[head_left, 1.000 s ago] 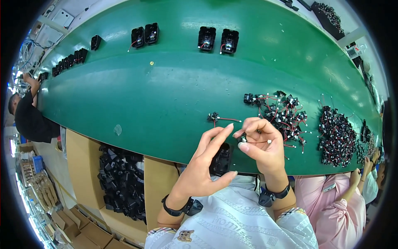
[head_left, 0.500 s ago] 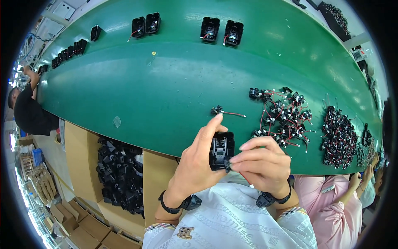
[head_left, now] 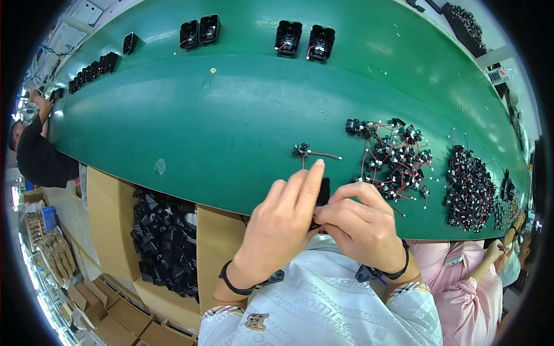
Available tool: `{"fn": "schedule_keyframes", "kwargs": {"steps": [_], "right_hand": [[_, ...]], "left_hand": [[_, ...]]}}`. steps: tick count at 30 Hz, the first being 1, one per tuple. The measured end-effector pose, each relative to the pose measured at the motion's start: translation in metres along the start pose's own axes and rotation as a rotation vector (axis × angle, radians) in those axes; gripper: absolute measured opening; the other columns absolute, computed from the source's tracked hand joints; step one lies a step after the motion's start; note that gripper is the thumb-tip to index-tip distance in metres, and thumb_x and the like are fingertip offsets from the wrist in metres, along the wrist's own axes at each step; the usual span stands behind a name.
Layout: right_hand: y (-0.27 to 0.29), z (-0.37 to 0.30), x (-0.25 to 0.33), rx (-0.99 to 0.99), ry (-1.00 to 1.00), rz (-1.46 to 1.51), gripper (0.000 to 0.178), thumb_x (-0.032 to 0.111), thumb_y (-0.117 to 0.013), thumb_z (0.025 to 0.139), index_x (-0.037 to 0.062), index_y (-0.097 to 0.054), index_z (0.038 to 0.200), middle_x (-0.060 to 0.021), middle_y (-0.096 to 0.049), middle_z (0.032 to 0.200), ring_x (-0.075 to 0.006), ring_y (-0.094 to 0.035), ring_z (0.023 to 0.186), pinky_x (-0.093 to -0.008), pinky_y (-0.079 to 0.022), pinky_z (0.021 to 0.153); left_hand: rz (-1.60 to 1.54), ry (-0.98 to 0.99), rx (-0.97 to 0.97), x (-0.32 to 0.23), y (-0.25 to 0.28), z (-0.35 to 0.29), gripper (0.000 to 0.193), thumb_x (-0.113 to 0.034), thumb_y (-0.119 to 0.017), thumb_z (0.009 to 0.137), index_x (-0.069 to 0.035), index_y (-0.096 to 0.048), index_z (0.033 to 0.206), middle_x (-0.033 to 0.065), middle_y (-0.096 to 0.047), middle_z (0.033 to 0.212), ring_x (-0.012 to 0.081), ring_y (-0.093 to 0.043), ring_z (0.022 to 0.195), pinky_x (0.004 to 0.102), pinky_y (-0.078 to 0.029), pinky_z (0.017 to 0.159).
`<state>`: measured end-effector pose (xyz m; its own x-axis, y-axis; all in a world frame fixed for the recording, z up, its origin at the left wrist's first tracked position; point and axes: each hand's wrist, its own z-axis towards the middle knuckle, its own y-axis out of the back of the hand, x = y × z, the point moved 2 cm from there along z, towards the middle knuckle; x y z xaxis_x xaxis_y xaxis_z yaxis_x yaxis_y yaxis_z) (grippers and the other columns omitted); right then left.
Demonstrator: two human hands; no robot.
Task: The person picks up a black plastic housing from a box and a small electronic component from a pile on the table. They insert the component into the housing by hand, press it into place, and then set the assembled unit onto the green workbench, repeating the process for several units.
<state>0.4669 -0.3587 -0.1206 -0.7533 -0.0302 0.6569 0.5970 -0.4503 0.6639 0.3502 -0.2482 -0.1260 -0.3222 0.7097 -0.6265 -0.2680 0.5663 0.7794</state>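
In the head view, holds a black case (head_left: 326,189) in the left hand (head_left: 280,222), right at the near edge of the green table (head_left: 242,115). Hides most of the case behind the hand. Wraps the left fingers along its side, with the pointing finger stretched out long. Brings the right hand (head_left: 362,216) in close, with bent fingertips touching the near end of the case. Cannot tell if pinching something small there, because of the covering fingers.

Shows a little black part (head_left: 300,150) with red wires on the table, just past the left fingertips. Shows a messy bunch of parts (head_left: 398,158) near the right hand, and a bigger dark heap (head_left: 470,190) farther to the right. Shows four open black cases (head_left: 288,37) in two pairs along the far side, with red wires in some. Below the table, to the left, shows a cardboard box (head_left: 112,222) full of black pieces (head_left: 164,245). Also shows a person in black (head_left: 43,155) at far left, and a person in pink (head_left: 453,282) close by on the right.
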Motion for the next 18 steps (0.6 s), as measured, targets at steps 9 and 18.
{"fn": "schedule_keyframes", "kwargs": {"steps": [9,18], "right_hand": [[-0.015,-0.004,-0.021,-0.108,-0.199,0.255,0.024,-0.006,-0.080,0.065,0.0079,-0.068,0.079,-0.0004,-0.074,0.083,-0.0199,-0.063,0.086,-0.0309,-0.052,0.074],[-0.023,-0.011,-0.020,-0.212,-0.196,0.279,0.023,-0.005,-0.078,0.073,0.0078,-0.065,0.087,-0.0039,-0.077,0.089,-0.0207,-0.058,0.096,-0.0325,-0.046,0.086]], "left_hand": [[-0.156,-0.092,-0.198,0.015,-0.014,0.005,0.100,-0.010,-0.090,0.057,0.002,-0.044,0.145,0.0181,-0.062,0.120,0.0331,-0.064,0.097,0.0391,-0.054,0.082],[-0.268,-0.148,-0.452,0.023,-0.026,0.004,0.087,-0.003,-0.089,0.058,0.002,-0.051,0.136,0.0197,-0.063,0.124,0.0341,-0.066,0.102,0.0398,-0.055,0.083]]}}
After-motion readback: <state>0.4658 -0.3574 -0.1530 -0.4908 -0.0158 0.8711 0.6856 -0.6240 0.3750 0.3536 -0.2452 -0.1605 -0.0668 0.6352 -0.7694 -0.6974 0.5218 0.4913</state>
